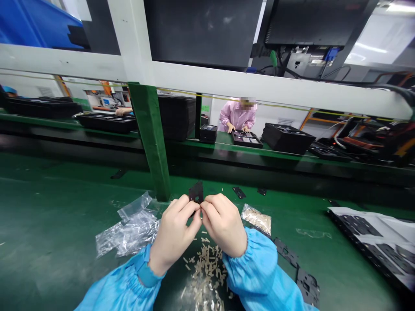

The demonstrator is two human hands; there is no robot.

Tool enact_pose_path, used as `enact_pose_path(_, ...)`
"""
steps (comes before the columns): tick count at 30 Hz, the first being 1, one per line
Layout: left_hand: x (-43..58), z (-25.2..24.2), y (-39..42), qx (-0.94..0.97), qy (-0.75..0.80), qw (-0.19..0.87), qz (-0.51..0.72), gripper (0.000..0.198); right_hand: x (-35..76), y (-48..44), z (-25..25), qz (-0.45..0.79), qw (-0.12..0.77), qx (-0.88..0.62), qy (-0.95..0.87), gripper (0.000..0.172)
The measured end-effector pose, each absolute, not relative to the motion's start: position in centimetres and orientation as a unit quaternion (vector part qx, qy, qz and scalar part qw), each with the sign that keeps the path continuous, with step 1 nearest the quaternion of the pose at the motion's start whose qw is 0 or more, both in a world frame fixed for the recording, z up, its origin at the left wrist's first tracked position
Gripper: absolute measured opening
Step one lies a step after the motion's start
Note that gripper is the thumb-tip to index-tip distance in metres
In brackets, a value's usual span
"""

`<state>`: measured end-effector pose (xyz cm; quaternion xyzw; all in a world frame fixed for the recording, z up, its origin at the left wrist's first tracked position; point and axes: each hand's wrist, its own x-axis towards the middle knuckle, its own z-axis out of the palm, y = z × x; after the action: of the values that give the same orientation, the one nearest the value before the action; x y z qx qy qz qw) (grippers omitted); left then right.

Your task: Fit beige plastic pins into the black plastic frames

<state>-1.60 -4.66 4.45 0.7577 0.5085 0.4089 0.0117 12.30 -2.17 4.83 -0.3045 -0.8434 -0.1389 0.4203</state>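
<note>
A thin black plate with cutouts (196,191) stands upright between my two hands above the green bench. My left hand (175,231) pinches its lower left edge. The fingertips of my right hand (225,224) are pressed together at its lower right edge; whatever they grip is too small to make out. Below my hands lies a loose pile of small beige strips (207,263). A clear bag of similar beige pieces (257,219) sits just beyond my right wrist.
Crumpled clear plastic bags (136,226) lie left of my hands. More black plates (308,285) rest by my right forearm, with a tray of plates (372,242) farther right. A green post (151,142) rises ahead. Across the line, a person in pink (238,114) handles a tray.
</note>
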Motion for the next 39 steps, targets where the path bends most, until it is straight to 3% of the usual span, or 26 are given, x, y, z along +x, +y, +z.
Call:
enact_pose_path(9,-1.5,5.1,-4.8,0.766,0.501,0.030,0.403,0.019,12.5,-2.2,4.8,-0.115,0.438,-0.316,-0.834,0.018)
enact_pose_path(19,-2.6,6.2,-5.5,0.751,0.452,0.102,0.471,0.021,13.7,-3.2,5.9,0.021,0.475,-0.308,-0.824,0.013)
enact_pose_path(23,-2.6,6.2,-5.6,0.758,0.427,0.102,0.482,0.021,13.2,-3.5,6.0,0.076,0.481,-0.298,-0.821,0.003)
enact_pose_path(30,-2.4,6.3,-5.7,0.766,0.424,0.084,0.476,0.020,13.2,-3.6,6.5,0.155,0.508,-0.281,-0.799,0.012)
enact_pose_path(36,-3.0,5.9,-4.8,0.726,0.432,0.211,0.492,0.023,13.8,-3.7,6.9,0.099,0.505,-0.255,-0.819,0.020)
enact_pose_path(39,-3.3,5.5,-4.3,0.691,0.411,0.317,0.504,0.024,13.7,-3.8,6.5,0.027,0.491,-0.234,-0.839,0.012)
